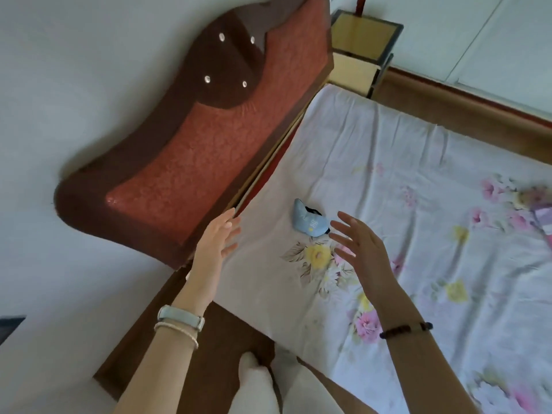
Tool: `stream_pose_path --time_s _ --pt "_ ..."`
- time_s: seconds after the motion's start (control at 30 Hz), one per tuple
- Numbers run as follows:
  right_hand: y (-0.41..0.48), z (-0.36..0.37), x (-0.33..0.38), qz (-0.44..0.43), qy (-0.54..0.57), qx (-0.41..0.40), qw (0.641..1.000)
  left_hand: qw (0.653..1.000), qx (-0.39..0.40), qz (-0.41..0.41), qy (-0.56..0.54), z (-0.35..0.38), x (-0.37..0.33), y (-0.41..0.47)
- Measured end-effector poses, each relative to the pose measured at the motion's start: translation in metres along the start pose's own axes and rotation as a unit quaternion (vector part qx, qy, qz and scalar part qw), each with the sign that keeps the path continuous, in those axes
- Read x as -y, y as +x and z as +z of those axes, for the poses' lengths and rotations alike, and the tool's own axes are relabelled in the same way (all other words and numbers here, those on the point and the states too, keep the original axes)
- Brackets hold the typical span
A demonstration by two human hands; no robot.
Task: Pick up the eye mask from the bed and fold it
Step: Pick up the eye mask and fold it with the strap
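Observation:
A light blue eye mask (309,219) with a black strap lies crumpled on the bed (388,174), on the floral sheet near the headboard. My left hand (216,243) hovers to its left, fingers spread, holding nothing. My right hand (361,249) hovers just to the mask's right and a little nearer to me, fingers apart and empty. Neither hand touches the mask.
A padded red-brown headboard (194,138) stands against the white wall on the left. A yellow nightstand (363,52) sits beyond the bed's far corner. A brown bed frame edge (466,112) runs along the far side. Small pink items (542,219) lie at the right edge.

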State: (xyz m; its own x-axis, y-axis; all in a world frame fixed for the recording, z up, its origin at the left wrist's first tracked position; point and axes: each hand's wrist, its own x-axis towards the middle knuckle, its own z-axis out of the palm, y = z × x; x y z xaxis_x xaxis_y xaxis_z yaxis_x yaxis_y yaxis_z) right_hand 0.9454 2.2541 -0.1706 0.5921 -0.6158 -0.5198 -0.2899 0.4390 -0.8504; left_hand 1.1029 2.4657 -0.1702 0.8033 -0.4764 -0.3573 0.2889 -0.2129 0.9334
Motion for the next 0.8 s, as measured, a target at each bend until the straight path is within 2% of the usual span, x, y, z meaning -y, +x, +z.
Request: stream_pose_path --time_s 0.13,0.3,0.43,0.6,0.8 --pt "0.049 -0.016 -0.012 0.009 -0.01 -0.056 0.998 0.993 0.065 -0.008 0.099 0.018 0.023 0.067" --pt "0.112 -0.038 -0.056 0.001 -0.064 -0.106 0.992 0.968 0.144 0.0 0.206 0.049 0.074 0.154" --pt "0.166 -0.047 -0.108 0.011 -0.093 -0.124 0.988 0.938 0.195 0.039 0.285 0.074 0.13 0.214" --pt "0.231 -0.047 -0.173 0.018 -0.135 -0.131 0.982 0.905 0.217 0.08 0.356 0.089 0.205 0.282" --pt "0.298 -0.04 -0.237 0.01 -0.155 -0.139 0.978 0.891 0.203 0.147 0.378 0.104 0.266 0.343"
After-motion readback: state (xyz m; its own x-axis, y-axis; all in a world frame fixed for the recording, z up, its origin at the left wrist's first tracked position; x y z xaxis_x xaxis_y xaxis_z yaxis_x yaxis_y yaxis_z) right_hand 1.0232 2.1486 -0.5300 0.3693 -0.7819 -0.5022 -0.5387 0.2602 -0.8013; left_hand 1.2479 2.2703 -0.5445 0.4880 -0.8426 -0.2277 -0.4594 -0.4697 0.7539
